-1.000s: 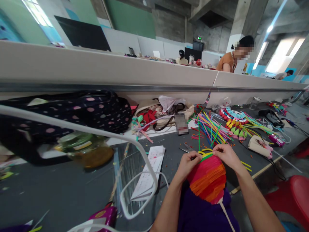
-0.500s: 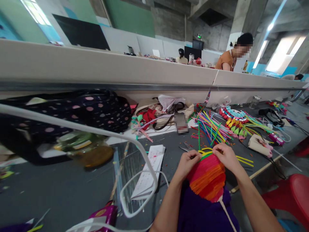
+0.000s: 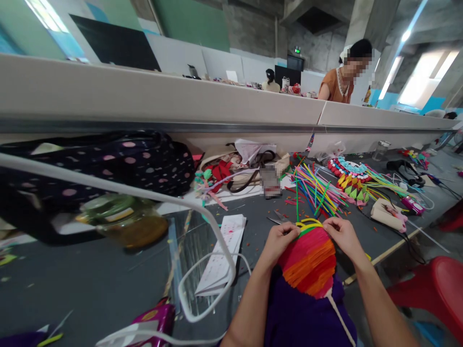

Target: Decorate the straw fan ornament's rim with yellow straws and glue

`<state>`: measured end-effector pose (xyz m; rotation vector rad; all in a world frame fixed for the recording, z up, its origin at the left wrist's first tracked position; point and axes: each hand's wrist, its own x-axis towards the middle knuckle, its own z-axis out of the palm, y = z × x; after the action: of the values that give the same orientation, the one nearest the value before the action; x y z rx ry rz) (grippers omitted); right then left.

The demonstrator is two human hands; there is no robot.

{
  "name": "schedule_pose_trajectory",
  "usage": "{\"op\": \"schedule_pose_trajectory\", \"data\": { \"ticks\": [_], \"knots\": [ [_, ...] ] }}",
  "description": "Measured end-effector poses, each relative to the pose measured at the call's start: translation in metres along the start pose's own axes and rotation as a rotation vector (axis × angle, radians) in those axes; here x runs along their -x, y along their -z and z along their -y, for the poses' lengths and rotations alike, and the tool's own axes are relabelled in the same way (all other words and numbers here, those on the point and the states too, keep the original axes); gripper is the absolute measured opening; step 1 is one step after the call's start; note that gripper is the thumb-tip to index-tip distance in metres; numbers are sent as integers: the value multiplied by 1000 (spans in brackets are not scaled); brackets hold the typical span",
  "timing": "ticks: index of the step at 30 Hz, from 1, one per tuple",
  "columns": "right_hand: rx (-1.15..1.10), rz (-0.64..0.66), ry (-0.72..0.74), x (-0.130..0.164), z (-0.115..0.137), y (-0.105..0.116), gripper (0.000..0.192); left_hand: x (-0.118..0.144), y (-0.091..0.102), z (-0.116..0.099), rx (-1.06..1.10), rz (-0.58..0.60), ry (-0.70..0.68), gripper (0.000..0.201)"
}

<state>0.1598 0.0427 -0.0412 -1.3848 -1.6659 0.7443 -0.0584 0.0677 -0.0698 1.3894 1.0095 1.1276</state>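
The left hand and right hand each pinched the top edge of the woven straw fan above the desk.

Craft workshop: straw-strewn workbench

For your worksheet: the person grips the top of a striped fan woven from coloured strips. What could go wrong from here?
1. Both hands, left hand and right hand, pinch the woven fan at its yellow top loops; a slip might loosen the weave.
2. Scissors lie just beyond the left hand, so a knuckle could catch them.
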Motion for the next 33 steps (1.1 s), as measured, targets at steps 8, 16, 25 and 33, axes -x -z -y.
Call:
{"op": "schedule_pose_trajectory", "data": {
  "ticks": [8,16,25,33],
  "knots": [
    [-9,-53,-20,7,1,-1,21,1,-1,-2,29,4,27,20],
    [19,-123,-11,3,0,-9,23,2,0,-6,46,-18,36,21],
    [-74,-130,-41,7,0,-12,21,2,0,-5,47,-10,35,23],
    [-231,-130,-90,11,-4,-11,21,2,-1,-6,48,-8,39,23]
  ]
}}
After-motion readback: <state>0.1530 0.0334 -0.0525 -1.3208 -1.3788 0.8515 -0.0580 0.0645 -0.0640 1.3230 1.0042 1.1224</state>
